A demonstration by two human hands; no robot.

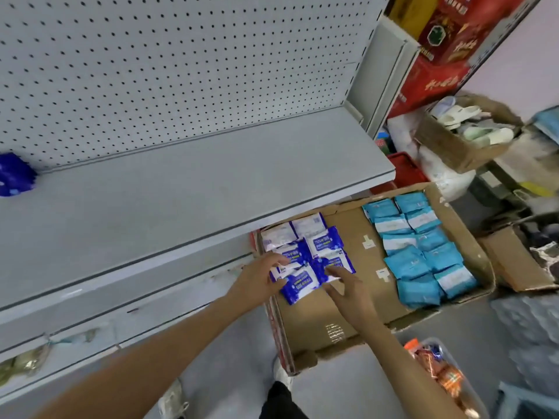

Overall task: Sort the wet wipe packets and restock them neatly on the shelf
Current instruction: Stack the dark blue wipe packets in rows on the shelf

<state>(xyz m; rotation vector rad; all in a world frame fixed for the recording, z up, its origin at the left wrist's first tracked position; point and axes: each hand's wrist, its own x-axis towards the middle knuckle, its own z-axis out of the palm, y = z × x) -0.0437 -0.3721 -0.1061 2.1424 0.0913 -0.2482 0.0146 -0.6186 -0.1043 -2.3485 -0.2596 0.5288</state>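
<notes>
Both forearms reached into the cardboard box (348,313), where I had my left hand (257,278) and right hand (348,285) spread, fingers touching the dark blue packets (305,261) directly ahead, left slightly nearer.

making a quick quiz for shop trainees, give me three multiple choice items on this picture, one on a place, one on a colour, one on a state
1. Where do the light blue wet wipe packets lie?
A. on the grey metal shelf
B. at the right side of the open brown cardboard box
C. in the red crate

2. What colour are the packets under the hands?
A. dark blue and white
B. orange
C. green

3. How is the right hand?
A. curled into a fist
B. holding a slipper
C. fingers straight, reaching onto the packets

Answers: 1 B, they sit in rows against the right wall of the open brown cardboard box. 2 A, the dark blue and white wet wipe packets lie at the box's left end, where the left hand also rests. 3 C, the fingers are stretched out with their tips on a packet.
</notes>
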